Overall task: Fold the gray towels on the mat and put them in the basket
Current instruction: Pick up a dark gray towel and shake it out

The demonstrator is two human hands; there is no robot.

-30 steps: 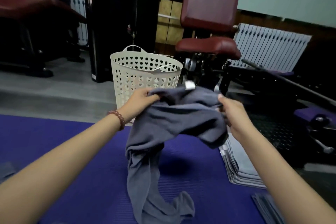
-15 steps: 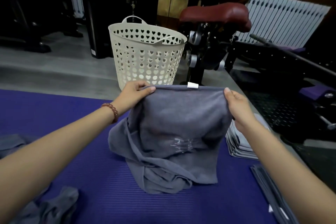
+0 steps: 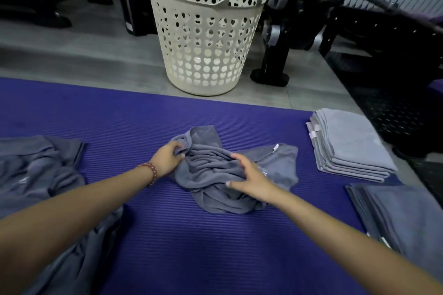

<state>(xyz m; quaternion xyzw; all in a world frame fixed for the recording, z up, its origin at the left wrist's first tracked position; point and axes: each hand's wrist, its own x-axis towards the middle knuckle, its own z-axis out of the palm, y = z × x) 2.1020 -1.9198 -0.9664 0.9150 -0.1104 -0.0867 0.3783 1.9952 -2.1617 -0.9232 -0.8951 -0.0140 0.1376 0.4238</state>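
A crumpled gray towel [image 3: 211, 165] lies in a heap at the middle of the purple mat [image 3: 191, 246]. My left hand [image 3: 167, 159] grips its left edge, fingers closed in the cloth. On the heap's right side rests my right hand [image 3: 249, 178], fingers curled into the folds. The cream basket [image 3: 203, 38], pierced with heart-shaped holes, stands on the floor just beyond the mat's far edge.
A stack of folded gray towels [image 3: 350, 146] sits at the mat's right edge, with another folded stack [image 3: 402, 218] nearer to me. Unfolded gray towels [image 3: 40, 175] lie at the left. Black gym machines [image 3: 335, 19] stand behind and right of the basket.
The towel was held up by its top edge between both hands; it now lies bunched on the mat. Both hands have come down onto it. The view has tilted downward.
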